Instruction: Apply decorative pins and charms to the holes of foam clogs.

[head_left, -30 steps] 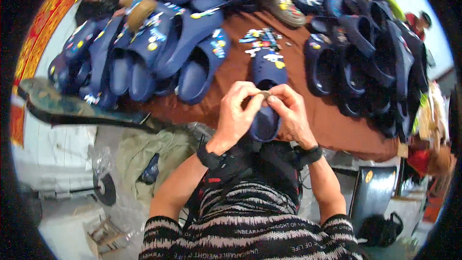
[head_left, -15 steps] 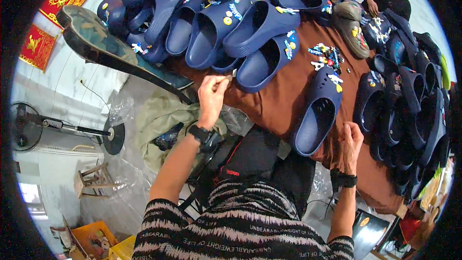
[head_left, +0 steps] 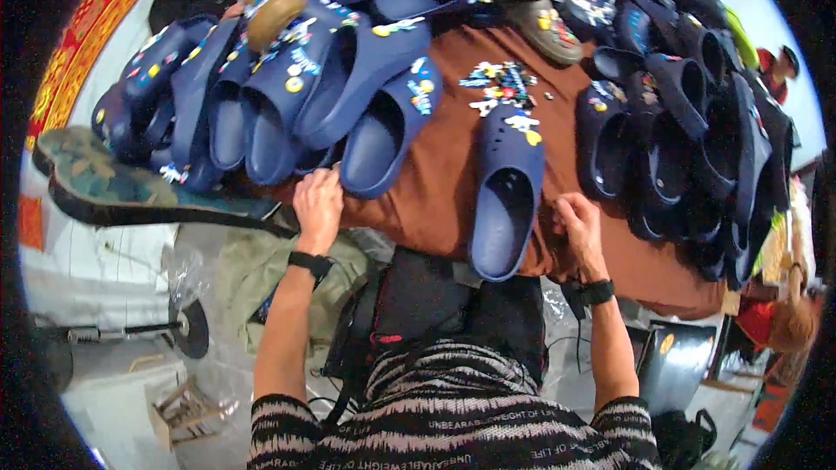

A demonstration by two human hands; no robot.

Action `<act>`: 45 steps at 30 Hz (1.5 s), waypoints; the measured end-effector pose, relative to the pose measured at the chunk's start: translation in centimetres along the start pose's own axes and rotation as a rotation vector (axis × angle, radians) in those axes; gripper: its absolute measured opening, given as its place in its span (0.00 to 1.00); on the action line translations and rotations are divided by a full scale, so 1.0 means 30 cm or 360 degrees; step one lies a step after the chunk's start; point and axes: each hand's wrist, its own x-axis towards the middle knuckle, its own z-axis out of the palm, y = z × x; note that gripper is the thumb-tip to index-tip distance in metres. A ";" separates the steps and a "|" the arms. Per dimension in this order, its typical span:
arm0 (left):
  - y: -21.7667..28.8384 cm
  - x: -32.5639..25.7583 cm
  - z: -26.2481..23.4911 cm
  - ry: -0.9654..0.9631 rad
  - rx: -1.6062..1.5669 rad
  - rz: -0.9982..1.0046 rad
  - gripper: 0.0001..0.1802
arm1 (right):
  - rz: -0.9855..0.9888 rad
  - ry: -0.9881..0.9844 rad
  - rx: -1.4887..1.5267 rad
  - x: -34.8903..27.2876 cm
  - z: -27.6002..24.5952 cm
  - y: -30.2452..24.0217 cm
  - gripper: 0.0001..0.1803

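Note:
A navy clog (head_left: 507,209) lies on the brown cloth in front of me, toe away, with a few charms on its upper. Just beyond its toe is a small heap of colourful shoe charms (head_left: 505,83). My left hand (head_left: 319,209) is closed in a pinch at the cloth's near edge, beside a tilted navy clog (head_left: 387,130). What its fingers hold, if anything, is hidden. To the right of the single clog, my right hand (head_left: 579,224) rests with fingers curled in over the cloth. Whatever may be in them does not show.
Charm-covered navy clogs (head_left: 274,113) are piled at the left, and darker clogs (head_left: 670,144) at the right. A grey-brown clog (head_left: 549,26) stands at the back. A camouflage-patterned padded board (head_left: 131,178) juts out left. Other people (head_left: 192,0) are beyond the table.
The view has swung right, so the table and clogs sit farther left. A small white bit visible at my left fingertips before no longer shows. My right fingers remain curled near the single clog.

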 end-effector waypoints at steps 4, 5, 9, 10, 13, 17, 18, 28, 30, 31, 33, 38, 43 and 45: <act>-0.002 0.012 0.004 0.0004 -0.0015 0.0075 0.16 | -0.0082 0.0084 -0.0066 0.098 -0.010 -0.077 0.11; 0.006 0.019 0.002 0.0007 -0.0037 0.0060 0.16 | -0.0258 0.0135 -0.0182 0.153 -0.017 -0.072 0.10; 0.004 0.018 -0.032 -0.0002 -0.0136 -0.0038 0.15 | -0.0255 0.0112 -0.0272 0.408 0.007 -0.068 0.12; 0.009 0.015 -0.041 -0.0002 -0.0204 -0.0101 0.13 | -0.0289 0.0144 -0.0345 0.469 0.015 -0.062 0.13; 0.030 0.004 -0.075 0.0100 -0.0498 -0.0265 0.12 | -0.0249 0.0292 -0.0506 0.627 0.033 -0.023 0.13; 0.067 -0.013 -0.144 0.0239 -0.0670 -0.0312 0.10 | -0.0410 0.0455 -0.0783 0.803 0.013 0.052 0.15; 0.081 -0.024 -0.177 0.0249 -0.0703 -0.0330 0.10 | -0.0416 0.0419 -0.0941 0.809 0.043 0.038 0.15; 0.401 0.096 -0.197 0.0183 -0.1088 0.0097 0.10 | -0.0281 0.0431 -0.0990 0.844 -0.031 0.082 0.14; 0.464 0.115 -0.180 0.0097 -0.1228 0.0125 0.10 | -0.0009 0.0132 0.0035 0.769 0.016 0.033 0.15; 0.484 0.115 -0.186 0.0035 -0.1290 0.0082 0.09 | -0.0005 0.0087 0.0418 0.678 0.095 -0.055 0.16; 0.560 0.156 -0.167 -0.0087 -0.1442 0.0088 0.09 | -0.0059 -0.0131 0.0396 0.607 0.062 -0.096 0.14; 0.681 0.276 -0.123 -0.0301 -0.1653 -0.0089 0.12 | -0.0118 -0.0297 0.0467 0.390 0.089 -0.273 0.16; 0.747 0.354 -0.080 -0.0558 -0.1975 -0.0369 0.20 | -0.0199 -0.0425 0.0446 0.294 0.118 -0.316 0.15; 0.750 0.356 -0.059 -0.0550 -0.2100 -0.0374 0.17 | -0.0211 -0.0469 0.0458 0.272 0.136 -0.318 0.15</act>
